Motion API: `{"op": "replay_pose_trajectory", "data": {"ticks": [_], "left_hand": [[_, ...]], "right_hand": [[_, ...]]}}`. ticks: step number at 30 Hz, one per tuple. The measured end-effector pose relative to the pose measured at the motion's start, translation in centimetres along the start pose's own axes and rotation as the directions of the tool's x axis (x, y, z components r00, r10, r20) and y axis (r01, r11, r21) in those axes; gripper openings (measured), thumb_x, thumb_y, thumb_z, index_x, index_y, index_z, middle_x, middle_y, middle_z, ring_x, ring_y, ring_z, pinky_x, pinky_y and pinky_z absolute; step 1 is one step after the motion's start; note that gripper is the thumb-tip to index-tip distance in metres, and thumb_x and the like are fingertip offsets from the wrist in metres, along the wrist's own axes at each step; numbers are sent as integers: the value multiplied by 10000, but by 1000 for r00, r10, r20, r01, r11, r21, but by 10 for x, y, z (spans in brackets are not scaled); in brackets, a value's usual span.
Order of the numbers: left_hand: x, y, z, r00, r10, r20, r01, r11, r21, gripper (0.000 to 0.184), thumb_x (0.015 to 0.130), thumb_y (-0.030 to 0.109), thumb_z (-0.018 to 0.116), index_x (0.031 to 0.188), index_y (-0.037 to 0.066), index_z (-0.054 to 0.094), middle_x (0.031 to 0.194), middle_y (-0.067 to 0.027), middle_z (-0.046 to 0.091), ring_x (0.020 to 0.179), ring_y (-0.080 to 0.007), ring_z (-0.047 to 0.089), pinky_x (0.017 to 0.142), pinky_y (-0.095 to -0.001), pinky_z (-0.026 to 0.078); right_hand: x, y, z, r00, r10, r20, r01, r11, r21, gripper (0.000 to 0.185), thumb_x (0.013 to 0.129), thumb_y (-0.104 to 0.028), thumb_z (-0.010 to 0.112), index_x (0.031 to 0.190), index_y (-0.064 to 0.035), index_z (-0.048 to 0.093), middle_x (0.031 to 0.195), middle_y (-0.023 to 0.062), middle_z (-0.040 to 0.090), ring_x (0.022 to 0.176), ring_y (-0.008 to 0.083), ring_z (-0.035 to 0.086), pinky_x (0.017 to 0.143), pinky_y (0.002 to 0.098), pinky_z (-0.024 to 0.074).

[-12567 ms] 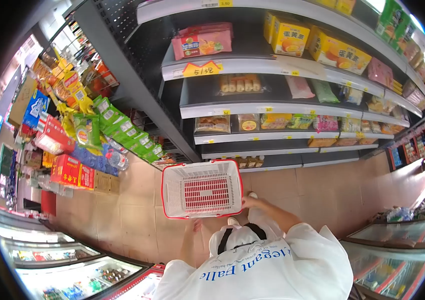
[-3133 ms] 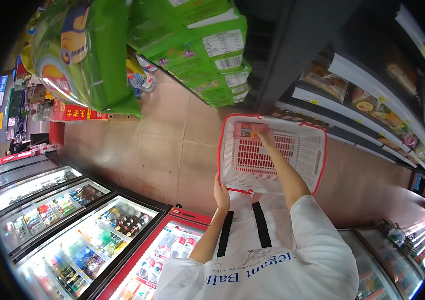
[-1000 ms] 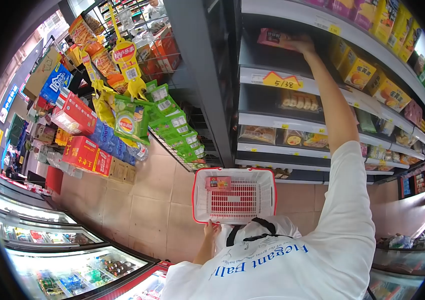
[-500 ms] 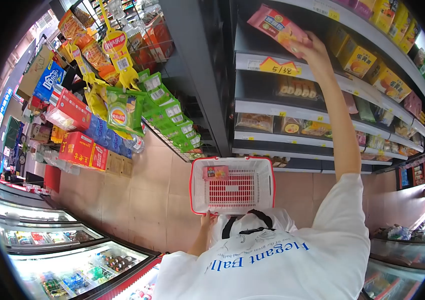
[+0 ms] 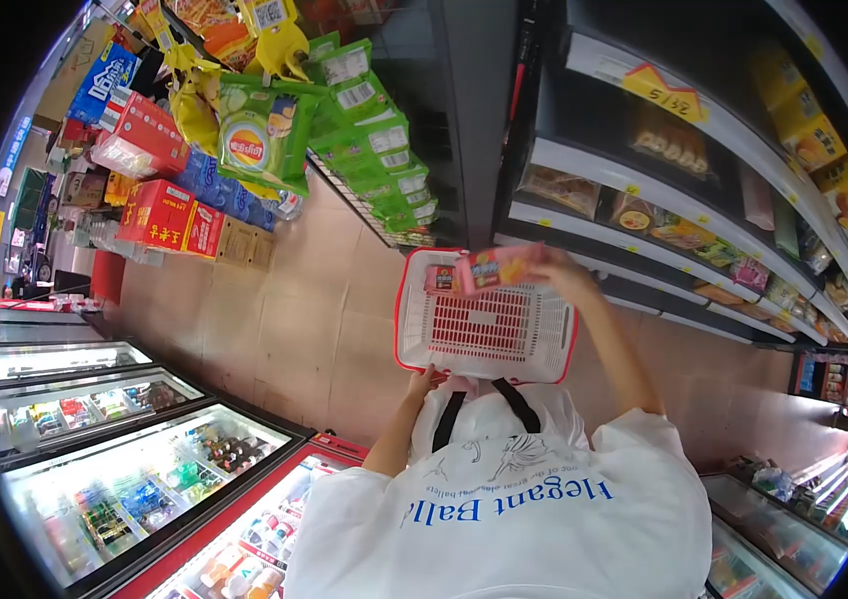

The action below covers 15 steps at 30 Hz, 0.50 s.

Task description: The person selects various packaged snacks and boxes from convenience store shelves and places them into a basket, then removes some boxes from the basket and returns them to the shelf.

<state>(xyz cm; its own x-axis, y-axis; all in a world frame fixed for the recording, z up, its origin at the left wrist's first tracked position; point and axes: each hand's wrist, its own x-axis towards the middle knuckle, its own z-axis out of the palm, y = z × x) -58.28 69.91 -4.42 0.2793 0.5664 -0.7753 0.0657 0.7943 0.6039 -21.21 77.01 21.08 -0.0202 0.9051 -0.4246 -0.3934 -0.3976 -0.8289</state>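
A pink snack packet is gripped at its right end by my right hand, its fingers closed and slightly blurred. It hangs over the far side of a white shopping basket with a red rim. Inside, at the far left corner, lies another pink packet, partly covered by the held one. My left hand is closed on the basket's near left rim, in front of my body. Its fingertips are partly hidden.
Shelves of packaged cakes rise at the right, one with a handwritten price tag. Green snack bags hang on a rack at the left. Red drink cartons stand beyond. Glass-topped freezers line the near left.
My right hand has brought the pink packet down from the upper shelf to above the basket. The left hand keeps its hold on the basket rim. The view has shifted.
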Motion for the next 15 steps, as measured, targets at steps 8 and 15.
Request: {"op": "replay_pose_trajectory", "data": {"ticks": [8, 15], "left_hand": [[-13, 15, 2, 985, -166, -42, 171, 963, 207, 368, 888, 379, 434, 1089, 76, 493, 959, -82, 616, 869, -203, 603, 732, -336, 446], [-28, 33, 7, 986, -165, -37, 170, 964, 207, 365, 875, 378, 458, 1060, 67, 503, 971, -43, 605, 836, -152, 596, 668, -286, 414]], "right_hand": [[116, 215, -23, 943, 284, -176, -180, 875, 450, 253, 751, 2, 600, 995, -24, 538, 890, 76, 591, 822, 185, 600, 799, 343, 502], [168, 253, -9, 846, 259, -465, -151, 955, 257, 195, 703, 23, 614, 896, -1, 603, 815, 65, 596, 688, 166, 593, 615, 253, 525]]}}
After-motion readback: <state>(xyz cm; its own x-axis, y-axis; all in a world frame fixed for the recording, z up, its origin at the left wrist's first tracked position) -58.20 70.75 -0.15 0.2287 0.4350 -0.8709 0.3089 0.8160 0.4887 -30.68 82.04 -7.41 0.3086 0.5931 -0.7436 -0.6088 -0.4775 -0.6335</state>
